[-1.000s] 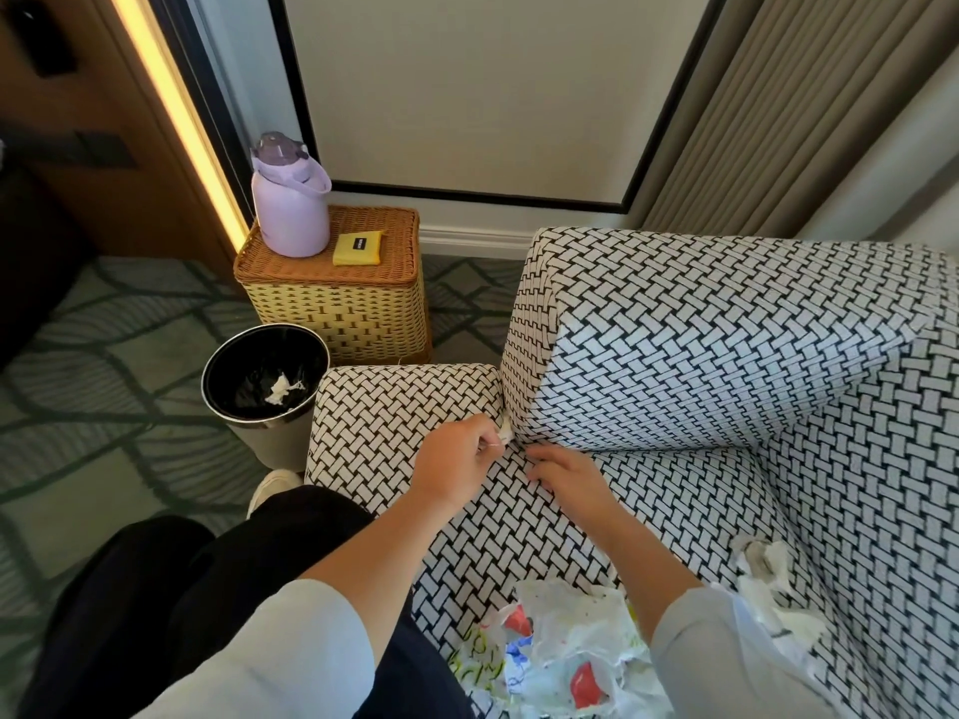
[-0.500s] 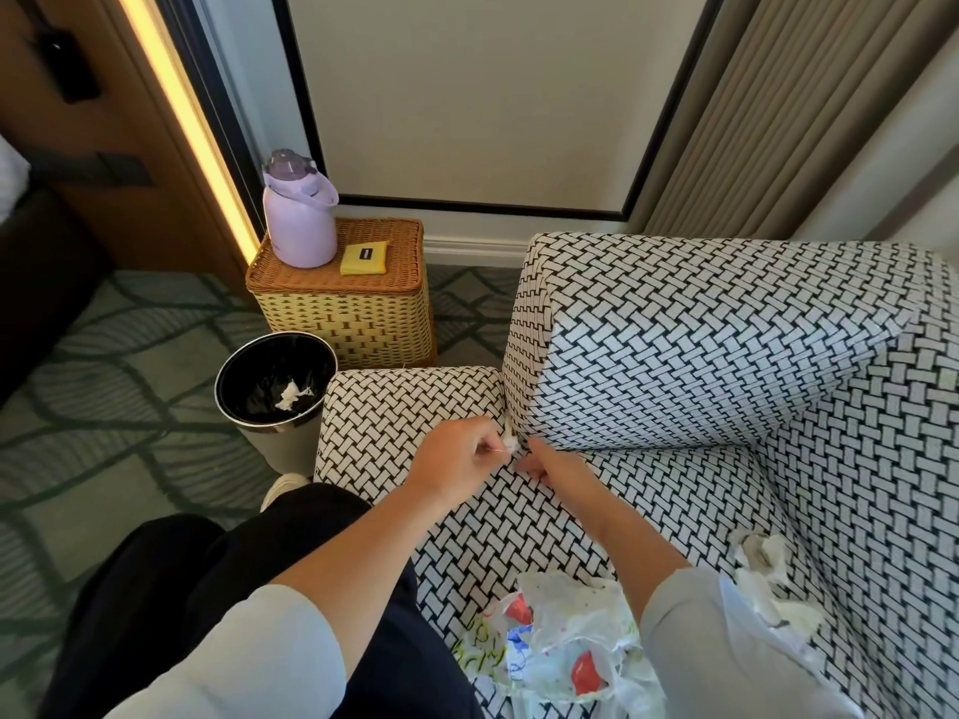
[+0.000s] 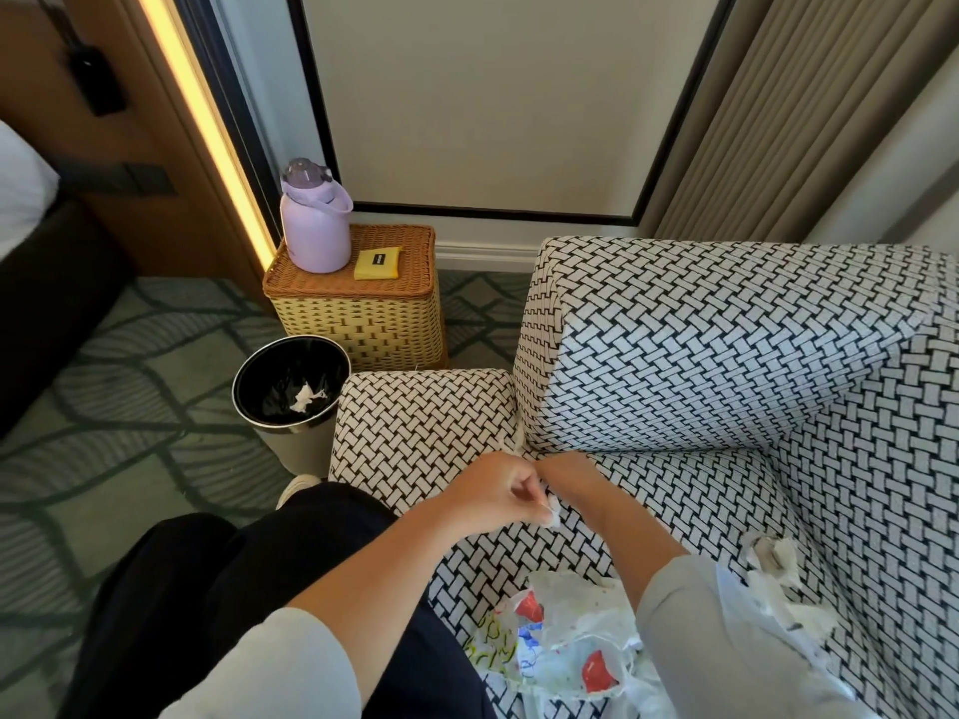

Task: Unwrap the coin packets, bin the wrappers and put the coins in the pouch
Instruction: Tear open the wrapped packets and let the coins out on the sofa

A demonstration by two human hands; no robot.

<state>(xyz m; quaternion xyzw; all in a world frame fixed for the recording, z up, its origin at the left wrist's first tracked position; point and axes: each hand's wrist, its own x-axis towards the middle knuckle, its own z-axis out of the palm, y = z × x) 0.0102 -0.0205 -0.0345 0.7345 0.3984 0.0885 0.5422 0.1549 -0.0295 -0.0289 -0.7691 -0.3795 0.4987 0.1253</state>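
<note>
We start with the one black-and-white woven sofa (image 3: 700, 355), cut off at the right and bottom edges. The patterned green carpet (image 3: 129, 365) runs out of view on the left. One wicker hamper (image 3: 363, 324) stands against the wall beside the sofa arm. One round bin (image 3: 293, 451) stands between the hamper and the person's dark-trousered legs.

On the seat, a printed plastic bag (image 3: 565, 646) lies partly under the right sleeve, so we cannot make out what is in it. One lilac bottle (image 3: 314, 225) stands on the hamper lid.

We count two hands, which meet over the seat's front corner. The left hand (image 3: 493, 490) has its fingers curled, and its fingertips pinch a small white packet (image 3: 553, 515). The right hand (image 3: 568, 472) is just beside it, with its fingers hidden behind the left, so we cannot tell their state.

Crumpled white wrappers (image 3: 773, 568) lie by the right elbow, too tangled to count. One yellow pouch (image 3: 376, 264) lies flat beside the bottle, well apart from the packet. One white scrap (image 3: 306, 397) sits in the bin.
</note>
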